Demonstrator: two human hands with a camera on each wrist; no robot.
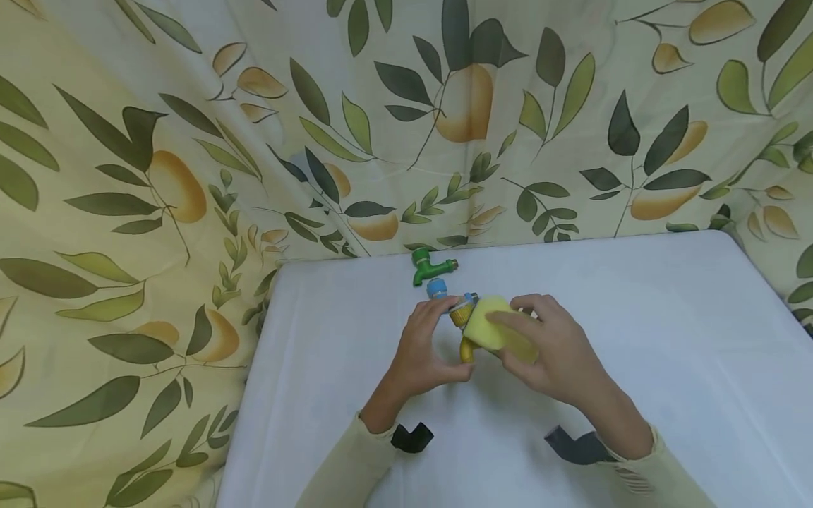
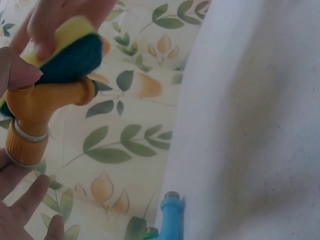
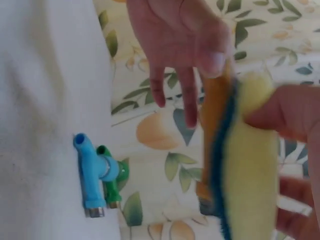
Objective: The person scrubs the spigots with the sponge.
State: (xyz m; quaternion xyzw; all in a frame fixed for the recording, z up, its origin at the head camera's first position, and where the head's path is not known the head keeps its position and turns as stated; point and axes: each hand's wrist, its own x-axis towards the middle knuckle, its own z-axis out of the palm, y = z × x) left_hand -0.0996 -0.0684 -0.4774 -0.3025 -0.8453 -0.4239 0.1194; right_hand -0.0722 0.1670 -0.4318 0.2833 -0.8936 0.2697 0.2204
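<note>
My left hand [image 1: 416, 356] pinches a yellow-orange plastic tap [image 2: 37, 107] between thumb and fingers, above the white table. In the left wrist view the tap has a ribbed knob at its lower end and a dark tip on one end. My right hand [image 1: 565, 356] grips a sponge [image 3: 252, 160], yellow on one side and dark green-blue on the other. The dark scouring side lies against the tap's body. From the head view, the sponge hides part of the tap.
Behind the hands, a blue tap [image 3: 91, 172] and a green tap [image 1: 432, 268] lie on the white table [image 1: 330, 339] near its far edge. A leaf-patterned curtain [image 1: 356, 169] hangs behind and to the left. Dark straps [image 1: 413, 437] show at both wrists.
</note>
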